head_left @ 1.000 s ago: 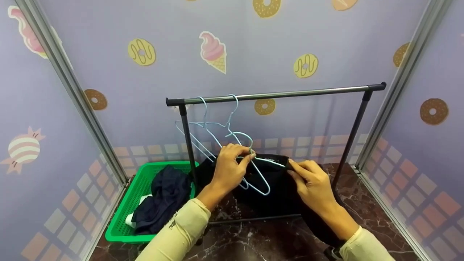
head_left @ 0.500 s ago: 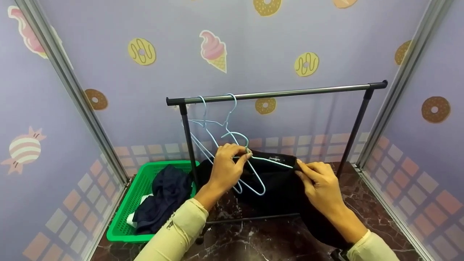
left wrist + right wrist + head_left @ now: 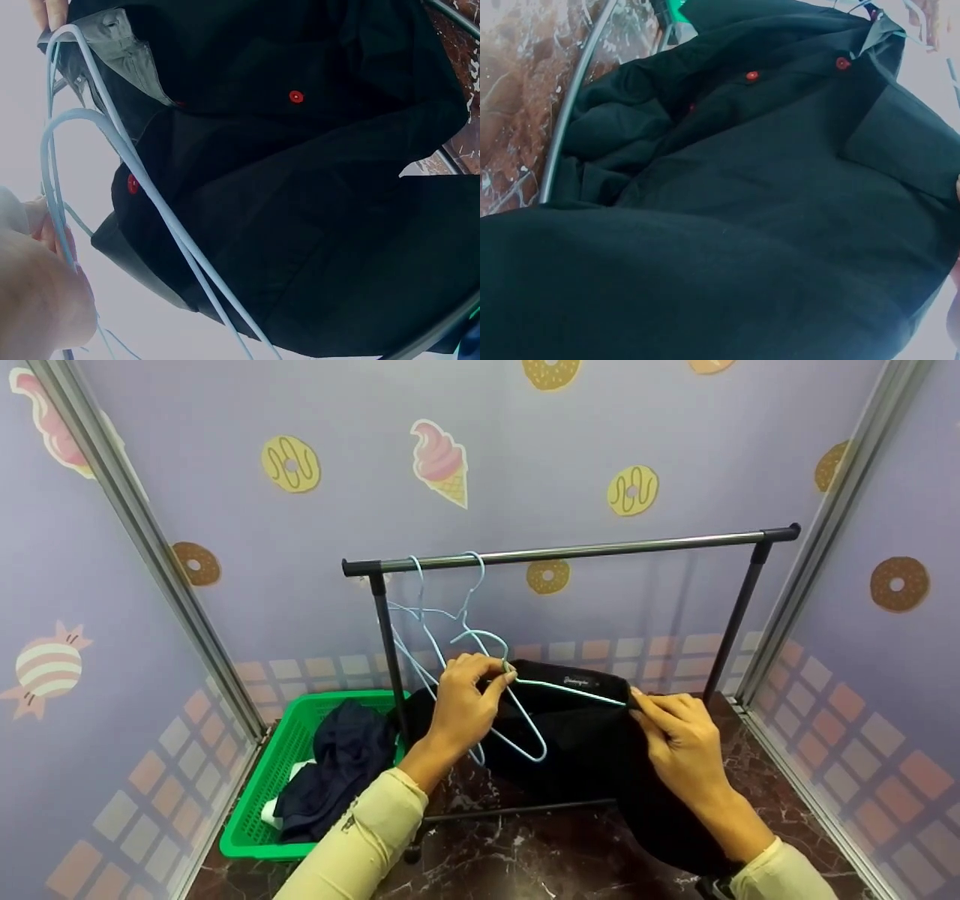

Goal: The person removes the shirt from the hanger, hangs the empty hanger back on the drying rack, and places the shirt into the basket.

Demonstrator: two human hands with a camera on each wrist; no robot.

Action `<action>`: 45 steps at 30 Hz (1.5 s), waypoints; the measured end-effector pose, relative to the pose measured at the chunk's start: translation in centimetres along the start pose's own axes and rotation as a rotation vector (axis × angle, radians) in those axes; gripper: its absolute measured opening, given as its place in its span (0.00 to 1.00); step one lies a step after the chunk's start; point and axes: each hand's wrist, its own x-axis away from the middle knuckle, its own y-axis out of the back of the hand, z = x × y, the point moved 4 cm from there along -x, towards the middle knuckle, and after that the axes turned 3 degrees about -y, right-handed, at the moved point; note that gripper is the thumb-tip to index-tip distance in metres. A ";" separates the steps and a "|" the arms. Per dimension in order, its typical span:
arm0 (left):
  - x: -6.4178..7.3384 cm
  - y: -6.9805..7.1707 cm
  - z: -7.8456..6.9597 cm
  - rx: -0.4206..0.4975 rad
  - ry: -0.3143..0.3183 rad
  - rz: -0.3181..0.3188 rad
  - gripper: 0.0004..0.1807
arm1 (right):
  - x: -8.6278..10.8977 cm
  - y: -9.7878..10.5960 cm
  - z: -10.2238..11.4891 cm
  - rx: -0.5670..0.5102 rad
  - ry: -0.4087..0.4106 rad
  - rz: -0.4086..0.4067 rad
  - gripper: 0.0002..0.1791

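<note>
A black shirt [image 3: 570, 742] with red buttons hangs spread between the hands, its neck opening up and a small label inside. My left hand [image 3: 466, 697] pinches a light blue wire hanger [image 3: 562, 688] just under its hook. One arm of that hanger lies across the neck opening, its end at my right hand [image 3: 682, 742]. Fingers and thumb of the right hand pinch the shirt's edge there. In the left wrist view, wire loops [image 3: 161, 199] pass before the shirt. The right wrist view is mostly shirt cloth [image 3: 765, 195], the right hand barely showing at its edge.
Two more light blue hangers [image 3: 471, 585] hang at the left of the clothes rack's rail [image 3: 615, 547]. A green basket [image 3: 262, 851] stands left, holding a dark blue garment [image 3: 337, 772] and something white. Dark marbled table [image 3: 517, 855] lies below, with patterned walls around.
My right hand has moved to the right, drawing the shirt's edge along, and more of the neck opening and label shows. The left hand has shifted slightly left with the hanger.
</note>
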 end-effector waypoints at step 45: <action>0.5 0.9 0.8 0.011 -0.026 -0.146 0.03 | 1.6 -0.6 -0.3 -0.064 -0.278 0.078 0.25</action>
